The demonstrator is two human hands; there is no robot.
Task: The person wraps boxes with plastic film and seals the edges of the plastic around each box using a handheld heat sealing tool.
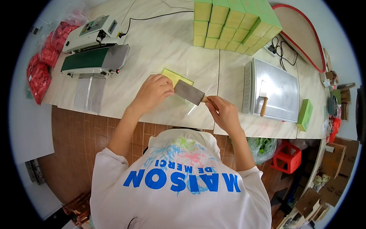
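My right hand point(225, 114) grips the wooden handle of a scraper point(190, 92) with a wide, flat metal blade. The blade points left and covers part of a flat yellow-green box point(173, 76) lying on the table. My left hand point(153, 92) is at the near left side of the box, fingers bent and drawn together, their tips close to the blade's left end. What is between those fingertips is hidden. Glossy reflections around the box look like clear film, though its edges are hard to make out.
Stacked green-yellow boxes point(232, 28) stand at the back. To the right, a metal hot plate point(280, 91) carries another scraper point(264, 100), beside a single green box point(304, 115). A sealing machine point(93, 47) stands left, near bags of red packets point(38, 78). A red stool point(286, 157) is below the table.
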